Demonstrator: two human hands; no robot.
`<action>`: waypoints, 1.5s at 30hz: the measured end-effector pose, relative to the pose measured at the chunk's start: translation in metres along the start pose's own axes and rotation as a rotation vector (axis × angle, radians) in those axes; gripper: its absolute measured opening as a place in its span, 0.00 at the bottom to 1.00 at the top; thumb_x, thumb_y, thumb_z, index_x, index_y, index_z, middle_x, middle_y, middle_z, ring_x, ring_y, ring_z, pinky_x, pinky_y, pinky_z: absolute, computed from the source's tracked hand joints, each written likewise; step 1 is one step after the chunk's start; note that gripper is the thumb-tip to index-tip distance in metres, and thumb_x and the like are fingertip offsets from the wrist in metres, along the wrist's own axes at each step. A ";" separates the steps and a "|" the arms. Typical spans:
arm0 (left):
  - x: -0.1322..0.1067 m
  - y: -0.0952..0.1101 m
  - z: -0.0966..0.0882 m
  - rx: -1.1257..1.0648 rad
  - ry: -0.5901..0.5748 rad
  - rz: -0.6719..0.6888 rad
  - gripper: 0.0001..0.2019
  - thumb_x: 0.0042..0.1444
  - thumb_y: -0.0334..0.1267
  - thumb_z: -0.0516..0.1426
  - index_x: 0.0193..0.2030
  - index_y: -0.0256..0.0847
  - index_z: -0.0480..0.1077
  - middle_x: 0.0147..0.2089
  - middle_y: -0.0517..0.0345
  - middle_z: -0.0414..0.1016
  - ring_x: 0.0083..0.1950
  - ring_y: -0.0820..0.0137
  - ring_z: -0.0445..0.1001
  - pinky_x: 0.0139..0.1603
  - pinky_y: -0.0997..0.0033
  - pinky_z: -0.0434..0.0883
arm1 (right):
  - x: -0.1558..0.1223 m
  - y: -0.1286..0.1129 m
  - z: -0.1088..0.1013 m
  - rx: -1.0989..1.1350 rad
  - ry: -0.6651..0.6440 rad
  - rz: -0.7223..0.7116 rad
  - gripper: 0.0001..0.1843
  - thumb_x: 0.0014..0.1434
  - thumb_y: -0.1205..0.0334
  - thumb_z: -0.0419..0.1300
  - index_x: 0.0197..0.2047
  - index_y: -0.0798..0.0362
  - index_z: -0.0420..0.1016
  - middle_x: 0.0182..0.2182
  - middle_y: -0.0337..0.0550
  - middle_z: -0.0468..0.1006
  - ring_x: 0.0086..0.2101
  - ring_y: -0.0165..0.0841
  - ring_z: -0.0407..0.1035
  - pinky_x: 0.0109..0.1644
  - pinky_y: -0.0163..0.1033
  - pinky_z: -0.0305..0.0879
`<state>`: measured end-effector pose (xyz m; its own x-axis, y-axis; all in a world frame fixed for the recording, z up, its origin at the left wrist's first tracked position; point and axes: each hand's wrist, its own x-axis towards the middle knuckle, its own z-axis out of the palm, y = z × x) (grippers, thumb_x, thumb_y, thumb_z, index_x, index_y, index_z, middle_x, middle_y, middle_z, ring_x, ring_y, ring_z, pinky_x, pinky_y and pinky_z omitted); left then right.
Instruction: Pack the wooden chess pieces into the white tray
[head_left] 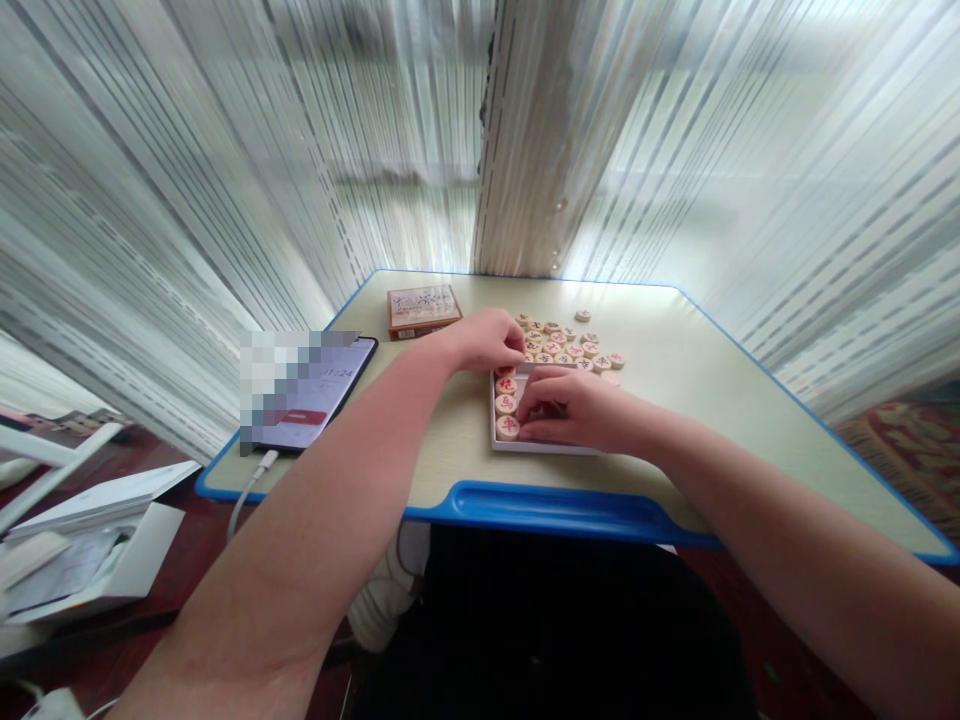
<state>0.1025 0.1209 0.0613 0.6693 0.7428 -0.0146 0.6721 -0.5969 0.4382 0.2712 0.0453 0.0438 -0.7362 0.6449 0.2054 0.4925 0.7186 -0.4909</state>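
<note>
I'm holding left hand (495,340) curled at white tray (493,430) far-left corner, right hand (559,405) half-curled over it | grips unclear | judging xiangqi discs (508,428) light, hard; pinch rims

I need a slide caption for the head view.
Left hand and right hand at a white tray holding a column of round pieces, with loose pieces beyond it on the table.

Smooth wooden-looking discs (508,428), wood-grain tabletop (697,360), glossy plastic trough (555,505), sheer cloth curtain (405,120), smooth glassy phone screen (330,385)
</note>
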 end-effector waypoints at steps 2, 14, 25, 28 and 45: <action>0.000 0.000 0.000 -0.001 -0.003 -0.003 0.11 0.45 0.33 0.54 0.32 0.34 0.76 0.26 0.57 0.75 0.27 0.74 0.67 0.28 0.76 0.60 | 0.000 0.000 0.000 -0.002 -0.005 0.001 0.05 0.52 0.60 0.63 0.30 0.53 0.76 0.30 0.42 0.72 0.32 0.30 0.66 0.38 0.35 0.64; 0.001 -0.001 0.001 -0.005 0.004 -0.001 0.10 0.46 0.33 0.54 0.32 0.34 0.76 0.26 0.57 0.75 0.27 0.74 0.68 0.29 0.75 0.60 | -0.001 0.000 -0.004 -0.001 -0.007 0.049 0.07 0.51 0.60 0.64 0.28 0.54 0.75 0.29 0.40 0.71 0.28 0.27 0.64 0.33 0.33 0.62; 0.001 -0.001 0.001 -0.002 -0.001 -0.005 0.10 0.46 0.33 0.55 0.33 0.34 0.76 0.27 0.56 0.75 0.28 0.74 0.68 0.28 0.76 0.59 | 0.000 0.001 -0.001 -0.025 -0.005 0.022 0.06 0.52 0.60 0.62 0.27 0.54 0.75 0.28 0.40 0.72 0.29 0.28 0.65 0.35 0.35 0.63; 0.000 -0.001 0.001 0.005 0.001 -0.002 0.10 0.46 0.33 0.55 0.33 0.34 0.76 0.27 0.56 0.75 0.28 0.74 0.68 0.29 0.75 0.59 | 0.000 0.002 -0.001 -0.031 0.004 0.035 0.07 0.52 0.60 0.63 0.27 0.54 0.75 0.28 0.40 0.72 0.28 0.28 0.65 0.35 0.35 0.63; 0.002 -0.004 0.001 -0.016 -0.015 0.000 0.11 0.46 0.35 0.54 0.33 0.34 0.76 0.27 0.57 0.75 0.28 0.73 0.68 0.30 0.75 0.60 | -0.001 0.001 0.000 -0.011 -0.001 -0.002 0.08 0.52 0.59 0.62 0.26 0.54 0.75 0.28 0.41 0.72 0.29 0.29 0.65 0.36 0.35 0.63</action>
<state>0.1013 0.1248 0.0585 0.6742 0.7380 -0.0278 0.6667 -0.5920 0.4528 0.2720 0.0453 0.0433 -0.7378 0.6430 0.2054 0.4959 0.7227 -0.4814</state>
